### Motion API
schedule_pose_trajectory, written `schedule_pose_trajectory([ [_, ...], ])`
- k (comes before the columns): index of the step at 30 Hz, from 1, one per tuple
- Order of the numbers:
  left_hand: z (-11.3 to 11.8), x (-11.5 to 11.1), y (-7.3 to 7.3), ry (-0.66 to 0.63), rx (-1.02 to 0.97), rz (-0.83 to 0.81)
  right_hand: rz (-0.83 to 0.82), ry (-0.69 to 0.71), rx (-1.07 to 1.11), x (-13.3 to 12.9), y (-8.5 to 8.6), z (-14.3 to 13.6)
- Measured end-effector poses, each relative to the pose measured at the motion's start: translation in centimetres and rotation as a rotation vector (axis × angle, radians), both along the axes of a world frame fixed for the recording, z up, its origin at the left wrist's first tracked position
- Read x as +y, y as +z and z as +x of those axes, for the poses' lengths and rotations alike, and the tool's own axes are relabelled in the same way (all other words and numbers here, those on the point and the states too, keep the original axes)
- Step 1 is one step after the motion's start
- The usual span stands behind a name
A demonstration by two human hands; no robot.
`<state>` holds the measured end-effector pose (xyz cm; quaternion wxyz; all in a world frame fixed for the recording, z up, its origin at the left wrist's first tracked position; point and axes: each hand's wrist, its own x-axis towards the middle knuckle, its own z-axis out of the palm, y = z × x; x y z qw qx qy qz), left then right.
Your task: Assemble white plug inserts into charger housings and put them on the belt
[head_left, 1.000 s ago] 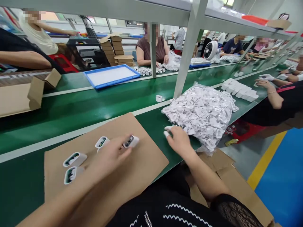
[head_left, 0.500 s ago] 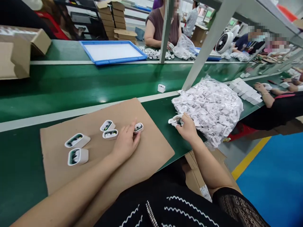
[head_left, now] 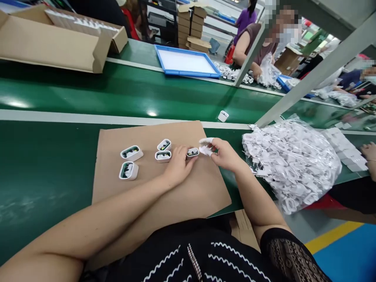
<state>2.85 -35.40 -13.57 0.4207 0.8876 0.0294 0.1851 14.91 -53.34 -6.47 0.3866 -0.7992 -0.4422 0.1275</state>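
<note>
My left hand [head_left: 178,166] rests on the brown cardboard sheet [head_left: 141,196], fingers closed round a small white case [head_left: 192,152] with its open end up. Just right of that case is my right hand [head_left: 225,154], with white covers on its thumb and fingertip, pinching a small white part [head_left: 206,150]. Left of my left hand, two white cases with dark and green insides, an upper one [head_left: 164,145] and a lower one [head_left: 163,156], lie close together. Farther left are two more, one behind [head_left: 131,153] and one in front [head_left: 128,170].
A clear bag of white parts [head_left: 290,160] lies on the right, beside stacked white pieces [head_left: 346,149]. One white case [head_left: 223,116] sits on the green belt [head_left: 182,98]. A slanted metal post [head_left: 311,74], blue tray [head_left: 188,62] and cardboard box [head_left: 53,43] stand beyond. People work opposite and right.
My right hand has moved from beside the bag to the case in my left hand, bringing the white part. The view has shifted, so the sheet and bag appear farther right.
</note>
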Motion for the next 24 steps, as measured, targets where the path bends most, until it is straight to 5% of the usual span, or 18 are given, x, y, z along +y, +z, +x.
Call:
schedule_pose_trajectory([
  [3, 0.1, 0.1, 0.1, -0.008, 0.014, -0.003, -0.057, -0.037, 0.027, -0.1, -2.1, 0.5],
  [7, 0.2, 0.3, 0.5, -0.034, 0.031, -0.018, 0.074, -0.187, 0.255, -0.1, -3.7, 1.1],
  [11, 0.3, 0.2, 0.9, -0.056, 0.070, -0.034, 0.255, -0.199, 0.446, 0.4, -3.0, 0.6],
  [16, 0.4, 0.1, 1.4, -0.065, 0.100, -0.076, 0.351, -0.188, 0.307, 0.8, -1.7, -1.0],
  [20, 0.6, 0.0, 1.5, -0.130, 0.093, -0.151, 0.413, -0.189, 0.588, 0.7, -1.1, -1.0],
  [24, 0.6, -0.7, 1.9, -0.015, 0.202, -0.135, 0.443, -0.223, 0.733, 0.6, -0.8, -0.5],
])
